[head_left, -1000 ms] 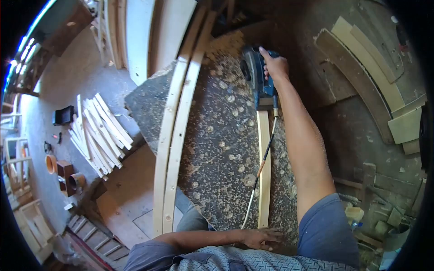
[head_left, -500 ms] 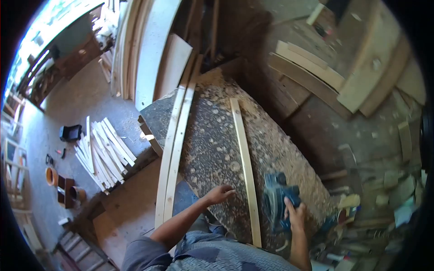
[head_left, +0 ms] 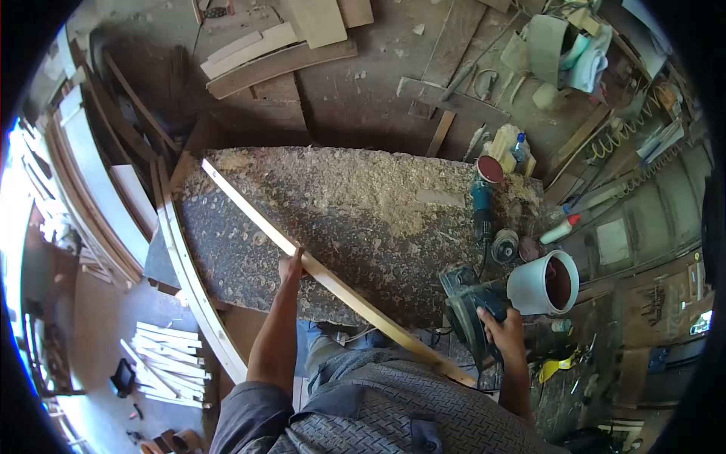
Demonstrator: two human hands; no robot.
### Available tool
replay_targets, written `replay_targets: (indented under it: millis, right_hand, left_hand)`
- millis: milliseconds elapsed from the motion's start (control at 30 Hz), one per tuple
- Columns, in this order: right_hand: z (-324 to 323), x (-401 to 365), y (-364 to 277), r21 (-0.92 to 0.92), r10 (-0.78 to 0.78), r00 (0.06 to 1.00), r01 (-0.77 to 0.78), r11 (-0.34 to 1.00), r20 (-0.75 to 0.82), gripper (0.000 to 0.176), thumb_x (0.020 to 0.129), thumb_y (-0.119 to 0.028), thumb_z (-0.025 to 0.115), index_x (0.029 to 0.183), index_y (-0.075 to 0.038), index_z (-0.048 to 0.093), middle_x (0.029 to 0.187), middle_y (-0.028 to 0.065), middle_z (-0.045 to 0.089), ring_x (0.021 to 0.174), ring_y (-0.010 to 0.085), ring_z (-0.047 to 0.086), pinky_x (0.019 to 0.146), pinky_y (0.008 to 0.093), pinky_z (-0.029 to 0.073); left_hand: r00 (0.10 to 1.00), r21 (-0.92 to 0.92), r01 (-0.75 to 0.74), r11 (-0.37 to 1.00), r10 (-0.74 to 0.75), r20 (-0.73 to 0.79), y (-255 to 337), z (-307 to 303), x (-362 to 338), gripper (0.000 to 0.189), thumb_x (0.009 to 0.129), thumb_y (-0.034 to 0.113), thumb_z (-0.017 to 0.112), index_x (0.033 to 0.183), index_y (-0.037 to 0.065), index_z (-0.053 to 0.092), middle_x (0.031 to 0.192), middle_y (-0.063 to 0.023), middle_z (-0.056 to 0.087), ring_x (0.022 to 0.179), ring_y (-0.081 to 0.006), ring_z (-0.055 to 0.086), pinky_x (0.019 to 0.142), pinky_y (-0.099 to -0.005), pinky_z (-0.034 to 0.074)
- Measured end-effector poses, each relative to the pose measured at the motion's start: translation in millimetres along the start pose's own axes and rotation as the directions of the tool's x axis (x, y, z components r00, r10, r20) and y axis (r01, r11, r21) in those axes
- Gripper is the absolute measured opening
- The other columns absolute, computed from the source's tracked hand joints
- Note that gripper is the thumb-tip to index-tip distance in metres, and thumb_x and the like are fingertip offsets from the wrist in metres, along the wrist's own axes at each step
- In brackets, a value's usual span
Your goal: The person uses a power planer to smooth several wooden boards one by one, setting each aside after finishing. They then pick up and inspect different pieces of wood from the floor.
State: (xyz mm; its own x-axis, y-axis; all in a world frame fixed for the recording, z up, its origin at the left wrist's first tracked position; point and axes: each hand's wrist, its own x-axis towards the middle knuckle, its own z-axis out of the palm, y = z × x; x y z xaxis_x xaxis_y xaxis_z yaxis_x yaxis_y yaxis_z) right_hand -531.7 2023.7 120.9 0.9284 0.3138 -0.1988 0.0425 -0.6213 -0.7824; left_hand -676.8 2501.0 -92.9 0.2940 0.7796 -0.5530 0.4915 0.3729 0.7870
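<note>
My left hand (head_left: pixel 291 265) is closed around a long, narrow wooden strip (head_left: pixel 344 293), a little above its middle. The strip slants across the worktable (head_left: pixel 363 219), and its lower end reaches past the near edge beside my body. In my right hand (head_left: pixel 505 331) is the handle of a dark teal electric planer (head_left: pixel 473 306), at the right end of the table by the near edge. The planer's underside is hidden. Wood shavings (head_left: pixel 408 200) cover much of the tabletop.
Right of the planer stands a white bucket (head_left: pixel 525 286). Behind it lie a teal angle grinder (head_left: pixel 482 204) with a reddish disc and a white bottle (head_left: pixel 558 230) with a red cap. Two long strips (head_left: pixel 189 276) lean along the table's left end; cut white pieces (head_left: pixel 168 363) are piled lower left.
My left hand, empty before, now grips the wooden strip, which has turned to a diagonal. The view has swung right, bringing the bucket and grinder into sight. The planer stays in my right hand.
</note>
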Motion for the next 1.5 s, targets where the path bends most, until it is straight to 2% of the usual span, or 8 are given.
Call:
replay_targets:
  millis: [433,667,833,967,1033,1100,1233,1500]
  right_hand:
    - [127,234,9,0.414,0.011,0.996,-0.049,0.909,0.093,0.036,0.085,-0.034,0.073,0.086,-0.002,0.054,0.063,0.0048,0.057,0.044,0.0121,0.051,0.039,0.0253,0.040]
    - [137,175,-60,-0.397,-0.482,0.868,0.488,0.777,0.124,0.075,0.085,-0.047,0.068,0.136,0.003,0.045,0.139,0.0259,0.045,0.128,0.0423,0.043,0.106,0.0467,0.036]
    - [277,17,-76,0.328,-0.807,0.175,0.850,0.413,0.565,0.084,0.073,-0.044,0.081,0.137,-0.006,0.043,0.123,0.0169,0.058,0.113,0.0294,0.058,0.092,0.0403,0.048]
    - [342,-18,-54,0.286,-0.597,0.542,0.551,0.784,0.591,0.045,0.082,-0.029,0.074,0.114,-0.003,0.056,0.082,0.0076,0.065,0.069,0.0197,0.063,0.062,0.0341,0.050]
    - [356,-11,-47,0.332,-0.598,0.597,0.502,0.799,0.536,0.035,0.084,-0.026,0.071,0.106,-0.002,0.059,0.069,0.0039,0.063,0.058,0.0165,0.060,0.054,0.0325,0.047]
    - [349,-11,-53,0.368,-0.515,0.649,0.362,0.856,0.560,0.030,0.085,-0.028,0.071,0.091,-0.001,0.061,0.063,0.0022,0.058,0.054,0.0157,0.059,0.052,0.0315,0.046]
    - [335,-8,-90,0.307,-0.370,0.714,0.224,0.925,0.594,0.032,0.089,-0.031,0.068,0.083,-0.002,0.059,0.060,0.0015,0.057,0.047,0.0112,0.054,0.044,0.0277,0.043]
    - [386,15,-153,0.436,-0.453,0.694,0.218,0.873,0.560,0.045,0.094,-0.050,0.057,0.087,-0.006,0.053,0.054,-0.0003,0.049,0.041,0.0101,0.050,0.039,0.0248,0.041]
  left_hand:
    - [0.929,-0.739,-0.367,0.565,0.260,-0.263,43,-100,-162,0.046,0.094,0.052,0.053,0.106,0.008,0.054,0.077,-0.0040,0.053,0.069,-0.0173,0.055,0.066,-0.0335,0.050]
    - [0.814,-0.595,-0.578,0.558,0.443,-0.376,84,-135,-206,0.042,0.098,0.051,0.047,0.102,0.009,0.051,0.078,-0.0033,0.053,0.068,-0.0137,0.053,0.062,-0.0285,0.045]
    - [0.812,-0.634,-0.567,0.526,0.487,-0.323,129,-157,-199,0.038,0.100,0.049,0.044,0.102,0.011,0.051,0.078,0.0006,0.049,0.068,-0.0099,0.049,0.063,-0.0270,0.043]
    - [0.756,-0.674,-0.521,0.524,0.650,-0.079,121,-200,-176,0.051,0.099,0.050,0.045,0.123,0.006,0.050,0.101,-0.0111,0.060,0.092,-0.0202,0.059,0.083,-0.0352,0.048]
    - [0.642,0.283,-0.681,0.675,0.737,-0.211,73,-231,-143,0.072,0.089,0.057,0.058,0.135,0.004,0.044,0.120,-0.0199,0.057,0.113,-0.0291,0.057,0.098,-0.0413,0.044]
    - [0.787,0.440,-0.273,0.855,0.462,-0.410,-15,-265,-98,0.102,0.073,0.058,0.075,0.147,0.005,0.030,0.133,-0.0232,0.050,0.124,-0.0343,0.049,0.105,-0.0439,0.039]
    - [0.786,0.534,0.391,0.750,0.030,-0.618,-112,-272,-103,0.124,0.059,0.057,0.083,0.150,0.006,0.017,0.146,-0.0171,0.033,0.132,-0.0341,0.039,0.104,-0.0496,0.038]
    - [0.841,0.326,0.235,0.916,-0.023,-0.540,-130,-282,-124,0.084,0.063,0.044,0.080,0.124,0.001,0.041,0.120,-0.0218,0.056,0.113,-0.0389,0.057,0.094,-0.0449,0.048]
